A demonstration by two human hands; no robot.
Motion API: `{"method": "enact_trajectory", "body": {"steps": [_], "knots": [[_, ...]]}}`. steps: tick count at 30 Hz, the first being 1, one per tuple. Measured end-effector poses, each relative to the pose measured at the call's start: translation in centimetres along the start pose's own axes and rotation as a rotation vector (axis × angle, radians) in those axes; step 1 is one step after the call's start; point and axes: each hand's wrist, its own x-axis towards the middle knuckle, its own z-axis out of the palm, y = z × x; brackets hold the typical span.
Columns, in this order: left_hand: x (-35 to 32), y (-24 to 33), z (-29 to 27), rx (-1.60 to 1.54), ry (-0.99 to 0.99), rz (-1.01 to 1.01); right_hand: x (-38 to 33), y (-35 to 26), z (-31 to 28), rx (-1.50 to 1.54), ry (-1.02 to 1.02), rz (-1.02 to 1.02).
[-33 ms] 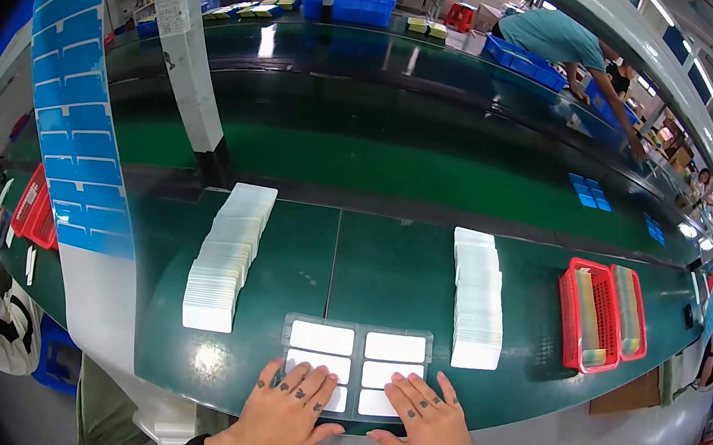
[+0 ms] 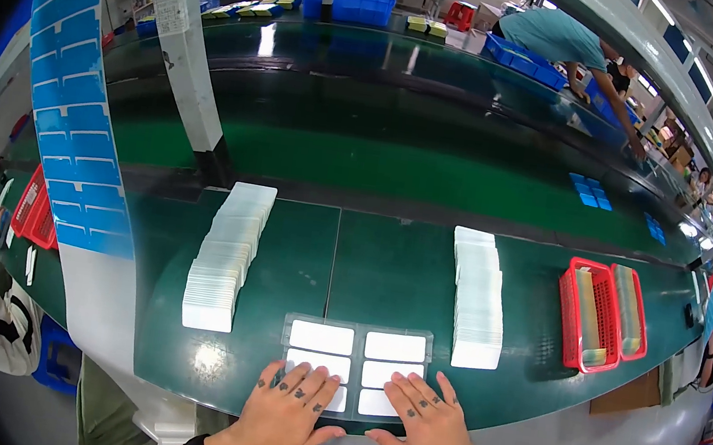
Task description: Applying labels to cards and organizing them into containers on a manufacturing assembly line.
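Note:
A flat grey holder (image 2: 359,347) lies at the near edge of the green table, with white rectangular cards (image 2: 395,346) set in two columns. My left hand (image 2: 289,405) rests palm down, its fingertips on the lower cards of the left column. My right hand (image 2: 429,423) lies likewise over the inner part of the right column, fingers stretched out. Neither hand grips anything; parts of the lower cards are hidden beneath them. A fanned stack of white cards (image 2: 227,264) lies beyond my left hand, and another fanned stack (image 2: 477,301) beyond my right.
Red baskets (image 2: 574,328) holding thin upright sheets stand at the right. A blue-printed strip (image 2: 81,123) hangs down at the left beside a white post (image 2: 184,38). Past the table runs a green conveyor belt (image 2: 364,165) carrying blue pieces (image 2: 590,191). A co-worker (image 2: 554,37) leans over it.

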Motion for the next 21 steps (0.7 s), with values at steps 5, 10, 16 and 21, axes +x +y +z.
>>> {"method": "enact_trajectory", "body": {"steps": [5,10,16,21], "knots": [[-0.4,-1.3,-0.5,-0.118,0.049,0.018,-0.1,0.9,-0.4,0.133,-0.012,0.083],[-0.7,-1.3,-0.2,-0.237,0.034,-0.013,1.0,0.9,-1.3,0.093,-0.099,0.026],[-2.3,1.4,-0.2,-0.108,0.096,-0.036,-0.2,-1.4,-0.3,-0.027,-0.027,-0.047],[-2.6,1.5,1.0,-0.064,0.095,-0.028,-0.1,-0.4,0.2,0.070,-0.063,0.047]]}}
